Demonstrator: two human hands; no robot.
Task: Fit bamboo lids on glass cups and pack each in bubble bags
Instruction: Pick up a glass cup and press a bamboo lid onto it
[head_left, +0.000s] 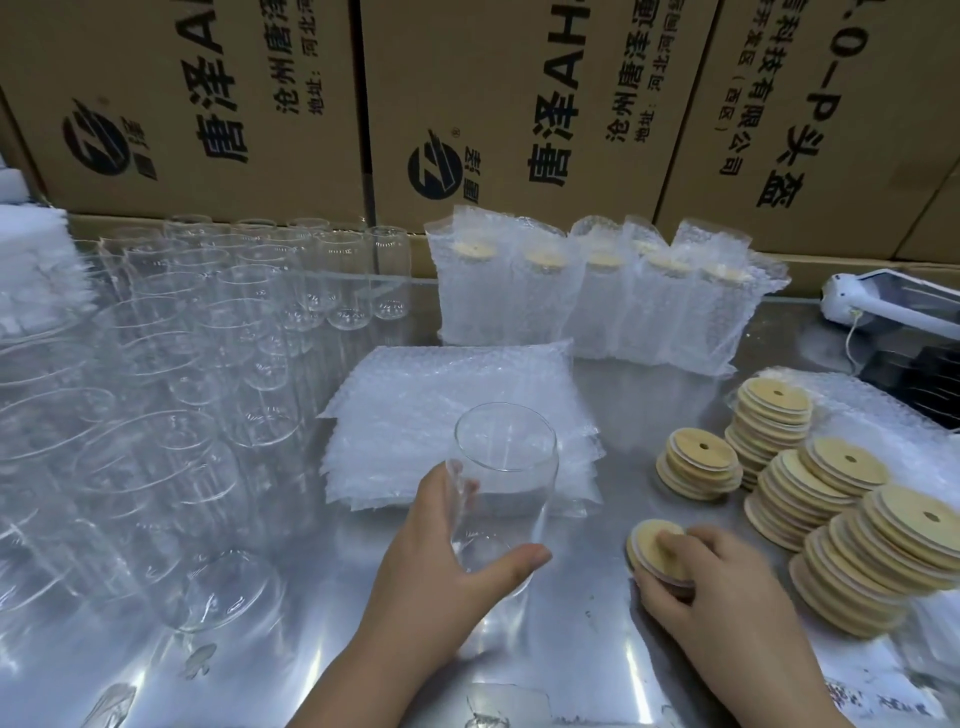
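Glass cup (506, 483), open-topped and tilted, w/ L fingers (519, 558) wrapped round its lower half. R fingers (714, 538) curl over a bamboo lid (649, 538) low at the worktop (582, 654). Bubble bags (457, 410) lie stacked just beyond L fingers. Lid stacks (841, 525) sit beside R fingers, packed cups (597, 301) further back, bare cups (208, 322) far L.
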